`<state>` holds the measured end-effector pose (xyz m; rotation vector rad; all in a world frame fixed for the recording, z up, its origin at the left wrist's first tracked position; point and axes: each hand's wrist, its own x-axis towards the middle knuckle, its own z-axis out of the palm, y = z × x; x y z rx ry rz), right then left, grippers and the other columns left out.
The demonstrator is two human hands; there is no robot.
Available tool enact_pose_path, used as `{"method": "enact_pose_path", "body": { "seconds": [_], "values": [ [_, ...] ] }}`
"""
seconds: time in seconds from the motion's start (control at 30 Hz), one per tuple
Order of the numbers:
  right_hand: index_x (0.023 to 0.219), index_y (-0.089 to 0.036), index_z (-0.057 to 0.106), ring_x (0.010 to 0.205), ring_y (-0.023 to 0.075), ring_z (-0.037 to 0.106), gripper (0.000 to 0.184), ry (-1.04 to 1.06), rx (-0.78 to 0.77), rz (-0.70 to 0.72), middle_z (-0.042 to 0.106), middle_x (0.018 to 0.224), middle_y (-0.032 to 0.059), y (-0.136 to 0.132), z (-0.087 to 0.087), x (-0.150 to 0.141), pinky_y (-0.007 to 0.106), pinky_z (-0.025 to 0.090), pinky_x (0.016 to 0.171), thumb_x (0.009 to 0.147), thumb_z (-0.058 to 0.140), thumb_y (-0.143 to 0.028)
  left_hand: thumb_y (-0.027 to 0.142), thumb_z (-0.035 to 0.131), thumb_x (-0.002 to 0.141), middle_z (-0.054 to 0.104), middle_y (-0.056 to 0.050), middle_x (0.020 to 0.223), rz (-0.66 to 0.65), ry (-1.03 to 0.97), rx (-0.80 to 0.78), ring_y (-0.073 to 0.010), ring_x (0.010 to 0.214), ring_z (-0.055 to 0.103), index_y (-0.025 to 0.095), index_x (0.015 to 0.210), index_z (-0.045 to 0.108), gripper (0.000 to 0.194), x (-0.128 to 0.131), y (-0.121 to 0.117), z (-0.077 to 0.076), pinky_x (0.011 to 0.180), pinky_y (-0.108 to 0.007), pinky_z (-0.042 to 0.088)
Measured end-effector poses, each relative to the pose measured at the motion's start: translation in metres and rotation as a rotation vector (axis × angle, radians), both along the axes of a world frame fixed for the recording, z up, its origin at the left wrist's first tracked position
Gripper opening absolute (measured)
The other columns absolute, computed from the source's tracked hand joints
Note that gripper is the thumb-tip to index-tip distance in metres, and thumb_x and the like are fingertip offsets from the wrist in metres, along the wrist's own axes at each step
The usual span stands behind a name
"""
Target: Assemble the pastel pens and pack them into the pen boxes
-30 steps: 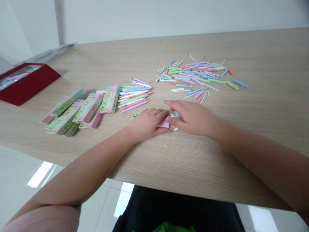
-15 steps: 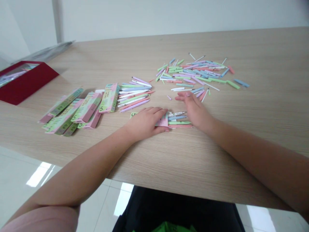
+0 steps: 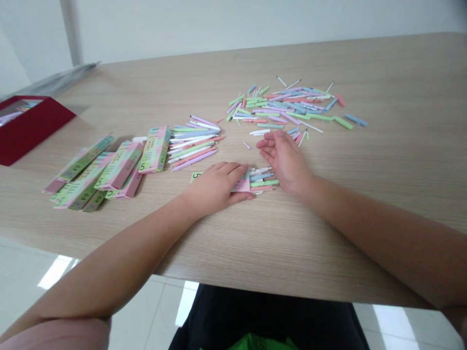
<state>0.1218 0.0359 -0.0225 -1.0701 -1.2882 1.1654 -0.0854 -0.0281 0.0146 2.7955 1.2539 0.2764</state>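
Note:
My left hand point(image 3: 219, 188) lies over a small pastel pen box point(image 3: 242, 183), its fingers and thumb around the sides. Most of that box is hidden under the hand; a green end with a "5" shows at the left. Several pens point(image 3: 263, 179) in white, blue, green and pink stick out of its right end. Beside their outer ends is my right hand point(image 3: 288, 163), open, palm turned toward the box and fingers apart. The heel of this hand is close to the pen ends; whether it touches them I cannot tell. Nothing shows in its fingers.
Left of my hands lie several pastel boxes point(image 3: 118, 165) in a heap and a fanned row of pens point(image 3: 197, 141). A larger pile of loose pens and caps point(image 3: 288, 104) spreads behind my right hand. A dark red box point(image 3: 34, 126) stands at the far left.
The pens stick out of the box less than before. My right hand has turned its palm more toward the box. The whole view has shifted slightly.

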Motion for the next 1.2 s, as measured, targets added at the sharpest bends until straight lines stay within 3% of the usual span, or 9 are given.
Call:
{"method": "enact_pose_path", "body": {
  "seconds": [0.23,0.7,0.83,0.93,1.03,1.1,1.2],
  "values": [
    [0.119,-0.029,0.053,0.122,0.0215,0.064,0.046,-0.093,0.14,0.143,0.069,0.122,0.0083,-0.018,0.01,-0.003,0.043,0.052,0.103,0.103,0.034,-0.067,0.068,0.059,0.093,0.064,-0.019,0.136,-0.006,-0.014,-0.024,-0.0339,0.125,0.061,0.014,0.142,0.054,0.074,-0.004,0.003,0.001,0.108,-0.048,0.049],
    [0.116,-0.028,0.053,0.107,0.0194,0.066,0.047,-0.141,0.167,0.043,0.068,0.107,0.0059,-0.019,0.009,-0.005,0.035,0.054,0.091,0.105,0.027,-0.066,0.068,0.055,0.095,0.065,-0.02,0.132,-0.047,0.004,0.027,-0.0339,0.121,0.063,0.01,0.141,0.055,0.074,0.005,0.005,-0.002,0.107,-0.047,0.051],
    [0.109,-0.026,0.055,0.103,0.0203,0.065,0.042,-0.216,0.197,0.114,0.068,0.104,0.0052,-0.021,0.015,-0.004,0.037,0.052,0.094,0.106,0.033,-0.061,0.07,0.054,0.095,0.064,-0.02,0.134,-0.042,0.008,0.012,-0.0346,0.123,0.063,0.01,0.141,0.055,0.076,0.004,0.005,-0.001,0.107,-0.048,0.051],
    [0.104,-0.024,0.057,0.1,0.0213,0.066,0.034,-0.359,0.266,0.302,0.069,0.104,0.006,-0.02,0.024,0.002,0.038,0.053,0.093,0.104,0.044,-0.055,0.071,0.055,0.094,0.067,-0.02,0.13,-0.033,0.026,-0.015,-0.0345,0.12,0.065,0.011,0.139,0.056,0.075,0.002,0.005,0.002,0.104,-0.047,0.052],
    [0.115,-0.023,0.06,0.105,0.0238,0.066,0.035,-0.613,0.354,0.548,0.07,0.115,0.0089,-0.017,0.035,0.015,0.04,0.053,0.093,0.101,0.051,-0.054,0.069,0.057,0.094,0.067,-0.019,0.132,-0.051,0.034,-0.035,-0.0335,0.123,0.064,0.015,0.139,0.057,0.07,-0.004,0.005,0.007,0.105,-0.047,0.051],
    [0.129,-0.024,0.059,0.119,0.0293,0.062,0.051,-0.825,0.454,0.638,0.066,0.13,0.0123,-0.016,0.042,0.026,0.045,0.05,0.099,0.094,0.061,-0.062,0.069,0.059,0.093,0.061,-0.018,0.144,-0.079,0.034,-0.035,-0.0338,0.133,0.058,0.017,0.147,0.052,0.075,-0.009,0.005,0.011,0.112,-0.048,0.047],
    [0.137,-0.023,0.059,0.131,0.0408,0.055,0.08,-1.115,0.552,0.592,0.059,0.141,0.0174,-0.018,0.051,0.039,0.054,0.046,0.104,0.075,0.075,-0.072,0.077,0.06,0.087,0.05,-0.019,0.156,-0.06,0.053,-0.016,-0.0367,0.143,0.048,0.017,0.157,0.041,0.093,-0.018,0.004,0.015,0.119,-0.052,0.04]
  ]
}}
